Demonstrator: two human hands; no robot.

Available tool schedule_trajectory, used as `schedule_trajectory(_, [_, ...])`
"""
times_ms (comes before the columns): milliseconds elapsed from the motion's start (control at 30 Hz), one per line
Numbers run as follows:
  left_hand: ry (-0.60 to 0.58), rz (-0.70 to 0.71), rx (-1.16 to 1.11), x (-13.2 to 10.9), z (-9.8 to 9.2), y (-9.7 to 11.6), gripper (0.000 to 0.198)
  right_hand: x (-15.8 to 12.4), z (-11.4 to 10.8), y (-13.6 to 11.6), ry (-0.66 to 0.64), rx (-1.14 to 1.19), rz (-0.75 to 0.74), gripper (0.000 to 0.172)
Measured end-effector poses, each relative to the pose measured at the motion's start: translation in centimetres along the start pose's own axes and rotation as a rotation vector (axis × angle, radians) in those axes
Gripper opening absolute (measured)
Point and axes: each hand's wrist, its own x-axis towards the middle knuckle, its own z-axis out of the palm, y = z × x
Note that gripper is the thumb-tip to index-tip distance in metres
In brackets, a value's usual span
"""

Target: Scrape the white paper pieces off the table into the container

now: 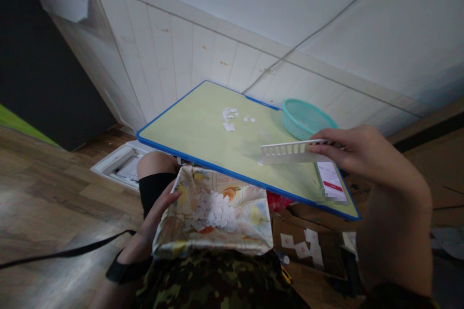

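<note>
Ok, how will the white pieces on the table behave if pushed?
The white pieces look thin and flat like paper, so they are probably light and apt to scatter. The tabletop looks smooth, so they should slide easily. Some seem bunched together, so a push may move them unevenly.

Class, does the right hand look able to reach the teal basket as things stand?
Likely yes: nothing visible blocks the nearby teal basket from the right hand, though its fingers hold a white strip.

Paper scraps [216,210] perhaps too small to count, phone [329,174] part-blurred
</note>
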Motion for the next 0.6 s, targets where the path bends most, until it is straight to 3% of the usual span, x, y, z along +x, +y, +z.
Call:
schedule_trajectory(167, [0.030, 0.013, 0.025, 0.0, 0.0, -0.1, 0.049, -0.3, 0.2, 0.4, 0.055, -0.005, 0.052, 0.027])
schedule_trajectory(333, [-0.008, 0.075, 0.007, -0.2, 0.3, 0.3, 0.046, -0.4, 0.7, 0.3, 0.023, 0.043, 0.059, 0.030])
schedule_trajectory(467, [-0.017, 0.033, -0.001, -0.4, 0.5, 0.5, 0.051, -0.8, 1.1, 0.2, 0.020, 0.185, 0.058, 0.034])
schedule_trajectory(600, [0.037, 0.001, 0.015, -0.1, 0.3, 0.1, 0.057, -1.5, 1.9, 0.1, 0.096, 0.181, 0.118, 0.032])
